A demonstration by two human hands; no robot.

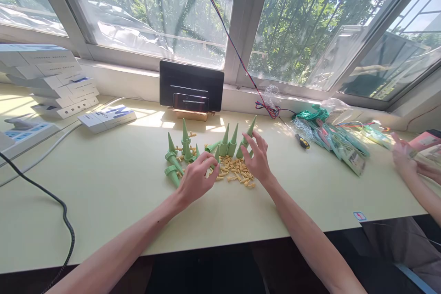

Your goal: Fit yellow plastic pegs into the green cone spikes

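Several green cones stand and lie in a cluster mid-table; one upright cone (224, 141) is near its middle. A loose pile of small yellow pegs (241, 172) lies in front of them. My left hand (200, 176) is closed at a small green cone (217, 152), with its thumb and fingertips against it. At the right end, my right hand (257, 156) has its fingers curved around a tall, slightly tilted green cone (248, 134). On the left, two green cones lie on their sides, the nearer one (172, 175) beside my left wrist.
Behind the cones, a tablet (191, 83) and a phone (190, 102) share a stand. White boxes (65, 80) are stacked at left, near a cable (65, 211). Right are a yellow-black tool (303, 141), bagged items (339, 144) and another person's hands (404, 154).
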